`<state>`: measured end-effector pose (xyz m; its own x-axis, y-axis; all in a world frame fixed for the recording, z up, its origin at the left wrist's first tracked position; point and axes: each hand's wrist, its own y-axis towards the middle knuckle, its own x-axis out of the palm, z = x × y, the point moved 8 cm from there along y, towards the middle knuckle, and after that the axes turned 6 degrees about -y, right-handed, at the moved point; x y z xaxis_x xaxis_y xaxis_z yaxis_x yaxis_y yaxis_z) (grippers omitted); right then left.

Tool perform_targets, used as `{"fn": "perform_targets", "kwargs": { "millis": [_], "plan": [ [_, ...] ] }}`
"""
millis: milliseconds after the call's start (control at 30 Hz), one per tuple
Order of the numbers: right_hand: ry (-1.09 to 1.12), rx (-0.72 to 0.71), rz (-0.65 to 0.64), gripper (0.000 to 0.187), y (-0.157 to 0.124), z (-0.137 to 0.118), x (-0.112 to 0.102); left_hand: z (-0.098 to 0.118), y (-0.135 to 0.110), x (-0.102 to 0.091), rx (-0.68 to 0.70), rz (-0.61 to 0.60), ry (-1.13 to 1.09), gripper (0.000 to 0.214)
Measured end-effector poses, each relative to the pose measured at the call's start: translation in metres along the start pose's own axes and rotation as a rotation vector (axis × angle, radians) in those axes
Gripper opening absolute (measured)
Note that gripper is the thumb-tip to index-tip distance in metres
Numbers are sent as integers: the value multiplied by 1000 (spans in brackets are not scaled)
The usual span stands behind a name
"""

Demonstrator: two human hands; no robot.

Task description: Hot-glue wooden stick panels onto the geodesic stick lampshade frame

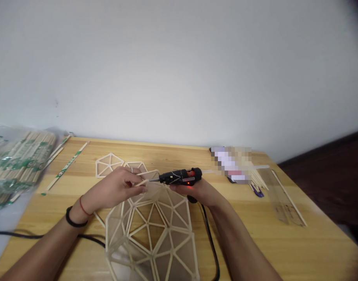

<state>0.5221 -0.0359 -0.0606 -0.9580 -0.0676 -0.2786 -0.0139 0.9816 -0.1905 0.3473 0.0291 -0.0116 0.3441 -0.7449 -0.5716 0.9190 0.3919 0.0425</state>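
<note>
My right hand point(201, 191) is wrapped round a black hot glue gun point(181, 177) with a small red light glowing on its side. The gun's metal nozzle points left, at the tip of a thin wooden stick piece point(141, 182) pinched in my left hand point(117, 187). Whether that piece belongs to a larger frame is hard to make out behind the fingers. Below both hands sits a dome-like lattice point(152, 228) of wooden sticks joined in triangles. Just beyond my left hand lie small flat stick frames, one a pentagon with spokes point(109, 165).
Packed chopsticks point(23, 160) fill a plastic bag at the left, with a wrapped pair point(66, 168) beside it. At the right are a partly blurred phone point(230, 166), loose sticks point(259, 177) and a clear wrapper point(280, 199). A black cord point(210, 242) runs past the lattice.
</note>
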Motion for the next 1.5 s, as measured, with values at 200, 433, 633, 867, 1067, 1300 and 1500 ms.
{"fn": "perform_targets", "kwargs": {
  "millis": [200,433,633,867,1067,1300,1500],
  "plan": [
    [-11,9,4,25,0,-1,0,2,1,-1,22,14,24,39],
    [-12,7,9,25,-1,-1,-1,1,0,0,23,10,29,37],
    [-9,7,-2,21,-1,-2,0,-1,1,0,-11,-4,-2,37],
    [-17,5,-9,21,-1,-1,0,-2,0,0,-29,-5,9,37],
    [-7,18,-7,21,-2,-1,-1,-2,0,0,-18,-3,2,37],
    [7,24,-6,18,-2,1,-2,-3,-1,1,-44,-16,-8,38],
    [4,25,-7,18,-3,-1,-2,-3,0,1,-28,-8,2,37]
  ]
}}
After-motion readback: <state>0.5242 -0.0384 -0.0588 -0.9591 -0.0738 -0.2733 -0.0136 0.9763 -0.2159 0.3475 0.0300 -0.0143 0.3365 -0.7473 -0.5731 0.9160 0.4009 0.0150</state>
